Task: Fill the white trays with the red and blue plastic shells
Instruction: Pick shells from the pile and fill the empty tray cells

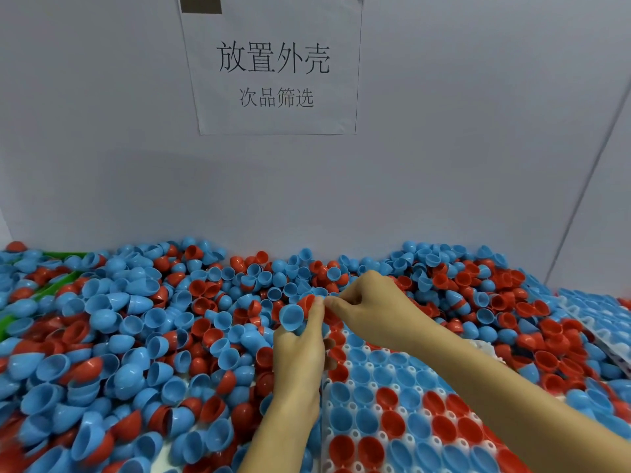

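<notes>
left hand [298, 349] grips a blue plastic half-shell [292, 317]; right hand [367, 307] pinches something unclear; the shell could slip, missing the white tray [379, 409].

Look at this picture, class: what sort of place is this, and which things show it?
Probably a factory sorting or packing station. A printed paper sign hangs on a plain partition; a huge heap of red and blue shells covers the bench; a white tray is being filled by hand.

Your tabletop [201, 426] is almost buried under loose red and blue shells [112, 336]. A white tray [392, 414] lies on it at front right. A green bin edge [51, 288] shows at far left.
</notes>
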`<action>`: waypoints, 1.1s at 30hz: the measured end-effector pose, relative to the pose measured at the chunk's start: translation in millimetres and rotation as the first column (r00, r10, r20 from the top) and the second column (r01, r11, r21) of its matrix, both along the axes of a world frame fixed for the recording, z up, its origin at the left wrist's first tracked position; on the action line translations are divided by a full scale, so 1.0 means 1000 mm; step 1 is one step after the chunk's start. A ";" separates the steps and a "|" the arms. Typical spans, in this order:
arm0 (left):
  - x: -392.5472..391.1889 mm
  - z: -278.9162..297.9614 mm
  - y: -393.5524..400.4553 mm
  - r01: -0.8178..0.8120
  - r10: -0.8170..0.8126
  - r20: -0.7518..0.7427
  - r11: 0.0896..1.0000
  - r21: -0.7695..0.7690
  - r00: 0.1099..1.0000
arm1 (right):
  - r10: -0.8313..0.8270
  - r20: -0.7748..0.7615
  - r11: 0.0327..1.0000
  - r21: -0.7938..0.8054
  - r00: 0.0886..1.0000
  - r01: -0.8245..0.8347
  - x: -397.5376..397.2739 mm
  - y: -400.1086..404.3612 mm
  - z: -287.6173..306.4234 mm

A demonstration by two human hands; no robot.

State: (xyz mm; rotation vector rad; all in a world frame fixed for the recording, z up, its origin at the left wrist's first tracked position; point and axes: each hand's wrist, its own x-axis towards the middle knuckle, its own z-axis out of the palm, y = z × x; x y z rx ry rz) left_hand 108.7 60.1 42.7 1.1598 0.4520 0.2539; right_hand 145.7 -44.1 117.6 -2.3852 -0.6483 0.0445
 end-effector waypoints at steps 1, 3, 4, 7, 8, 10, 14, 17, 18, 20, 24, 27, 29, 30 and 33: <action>0.000 0.000 0.000 0.006 -0.006 0.009 1.000 -0.015 1.000 | -0.008 -0.016 1.000 0.015 1.000 0.008 0.000 0.001 0.000; -0.002 0.002 -0.001 0.021 -0.020 0.031 0.999 -0.046 0.999 | -0.030 -0.039 0.999 0.032 0.999 0.031 -0.001 0.002 0.001; -0.003 0.004 -0.001 0.028 -0.025 0.043 0.998 -0.061 0.999 | -0.046 -0.047 0.998 0.033 0.998 0.048 -0.001 0.003 0.001; -0.005 0.005 0.000 0.051 -0.046 0.058 0.994 -0.092 0.997 | -0.105 -0.083 0.994 0.015 0.991 0.106 0.002 0.004 0.002; -0.006 0.007 0.001 0.046 -0.040 0.053 0.993 -0.107 0.998 | -0.122 -0.100 0.992 0.010 0.987 0.124 0.002 0.004 0.002; -0.006 0.008 0.001 0.031 -0.025 0.048 0.991 -0.127 0.999 | -0.155 -0.127 0.988 0.003 0.980 0.157 0.003 0.004 0.001; -0.006 0.007 -0.001 0.036 -0.032 0.058 0.998 -0.059 0.998 | -0.194 -0.214 0.978 0.029 0.957 0.205 0.003 0.005 0.001; -0.004 0.003 -0.003 0.061 -0.060 0.035 0.998 -0.032 0.998 | -0.226 -0.266 0.968 0.050 0.937 0.247 0.003 0.004 0.000; -0.004 0.003 -0.004 0.068 -0.067 0.034 0.997 -0.030 0.997 | -0.233 -0.276 0.965 0.056 0.932 0.258 0.004 0.003 -0.001; -0.004 0.002 -0.005 0.065 -0.063 0.046 0.997 -0.048 0.997 | -0.242 -0.297 0.956 0.088 0.924 0.279 0.005 0.000 -0.003; -0.002 0.000 -0.002 0.028 -0.022 0.080 0.997 -0.078 0.997 | -0.254 -0.275 0.943 0.144 0.927 0.301 0.016 -0.017 0.001; -0.003 0.002 0.005 0.005 0.004 0.081 0.994 -0.111 0.997 | -0.330 -0.173 0.930 0.112 0.928 0.351 0.037 -0.045 0.005; -0.003 0.004 0.010 -0.006 0.017 0.079 0.990 -0.140 0.997 | -0.357 -0.109 0.930 0.049 0.928 0.364 0.051 -0.066 0.002; -0.003 0.005 0.011 -0.010 0.023 0.082 0.988 -0.152 0.996 | -0.356 -0.081 0.934 -0.001 0.931 0.357 0.058 -0.076 -0.001; -0.003 0.006 0.013 -0.010 0.027 0.094 0.985 -0.171 0.995 | -0.318 -0.012 0.932 -0.188 0.948 0.310 0.071 -0.097 -0.022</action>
